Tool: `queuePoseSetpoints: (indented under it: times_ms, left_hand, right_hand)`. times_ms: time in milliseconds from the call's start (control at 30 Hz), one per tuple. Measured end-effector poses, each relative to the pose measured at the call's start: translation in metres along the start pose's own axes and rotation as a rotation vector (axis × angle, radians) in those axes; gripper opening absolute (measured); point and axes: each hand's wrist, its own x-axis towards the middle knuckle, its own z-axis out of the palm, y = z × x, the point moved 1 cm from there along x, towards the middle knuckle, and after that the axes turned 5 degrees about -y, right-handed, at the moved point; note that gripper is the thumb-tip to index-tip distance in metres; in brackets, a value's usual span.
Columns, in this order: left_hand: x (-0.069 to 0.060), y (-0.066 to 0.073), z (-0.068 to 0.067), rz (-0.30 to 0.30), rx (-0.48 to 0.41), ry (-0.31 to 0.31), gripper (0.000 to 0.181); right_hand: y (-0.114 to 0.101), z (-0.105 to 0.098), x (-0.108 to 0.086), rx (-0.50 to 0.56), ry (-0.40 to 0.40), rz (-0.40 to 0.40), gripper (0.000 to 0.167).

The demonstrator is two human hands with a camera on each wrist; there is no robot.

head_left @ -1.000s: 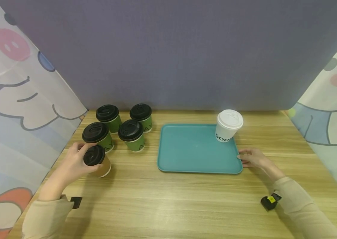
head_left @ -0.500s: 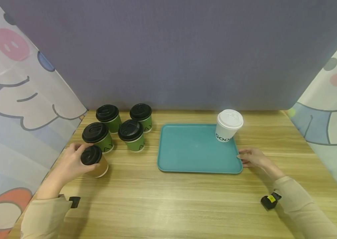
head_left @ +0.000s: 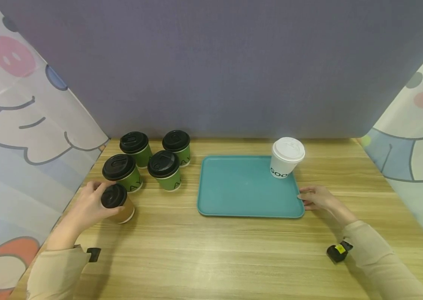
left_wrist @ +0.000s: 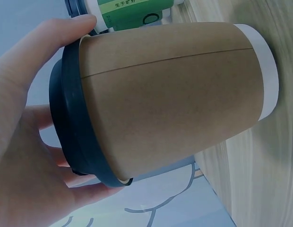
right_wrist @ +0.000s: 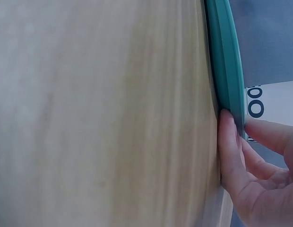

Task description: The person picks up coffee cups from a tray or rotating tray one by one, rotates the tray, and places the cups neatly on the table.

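Observation:
My left hand (head_left: 93, 206) grips a brown paper coffee cup (head_left: 124, 211) by its black lid (left_wrist: 71, 118), thumb on one side and fingers on the other. The cup stands upright at the table's left, its white base at or close to the wood. Right behind it is a green coffee cup (head_left: 133, 180) with a black lid. Over at the right, my right hand (head_left: 318, 198) pinches the side rim of a teal tray (head_left: 247, 187) between thumb and fingers. A white lidded coffee cup (head_left: 282, 166) with dark lettering stands in the tray's far right corner.
More green cups with black lids stand near the back left: one at the rear (head_left: 143, 156), one in front (head_left: 170, 181), one behind it (head_left: 184, 155). A grey panel (head_left: 230, 71) borders the table's back, and printed curtains (head_left: 27, 125) hang at both sides.
My left hand has shifted slightly left with the brown cup, then stayed nearly still over the last half second. The right hand, tray and other cups have not moved.

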Motion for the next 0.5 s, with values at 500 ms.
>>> queuePoseSetpoints:
  times_ms: [500]
  left_hand:
    - [-0.0006,-0.0031,0.0024,-0.019,0.011,-0.002,0.070]
  right_hand:
    - [-0.0023,0.0005,-0.0018,-0.004,0.001,0.003,0.052]
